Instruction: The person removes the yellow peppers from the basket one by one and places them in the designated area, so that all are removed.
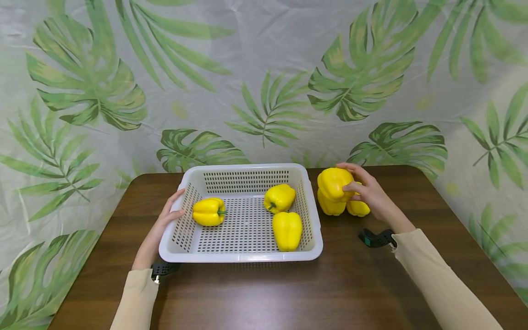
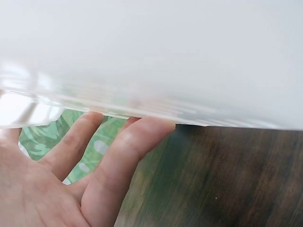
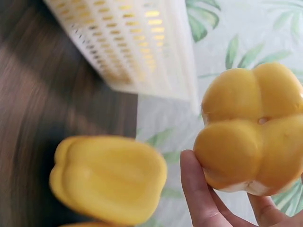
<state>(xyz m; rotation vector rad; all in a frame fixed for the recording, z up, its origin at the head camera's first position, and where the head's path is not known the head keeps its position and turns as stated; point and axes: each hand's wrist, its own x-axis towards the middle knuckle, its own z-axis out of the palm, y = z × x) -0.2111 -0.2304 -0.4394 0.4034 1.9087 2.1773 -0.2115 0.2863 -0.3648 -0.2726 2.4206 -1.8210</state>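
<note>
The four-lobed underside of a glossy, blocky yellow bell pepper [image 3: 255, 127] is only really shown by the right wrist view; it's gripped between the thumb and fingers of the right hand [image 1: 377, 197], just right of a white, slotted plastic basket [image 1: 243, 258] on a dark wood-grain table [image 1: 264, 293]. Three smooth yellow bell peppers [image 1: 287, 231] inside are clearly shown only by the head view, while the basket's left rim is touched by the left hand [image 1: 165, 217], arm stretched forward, fingers pretty straight.
</note>
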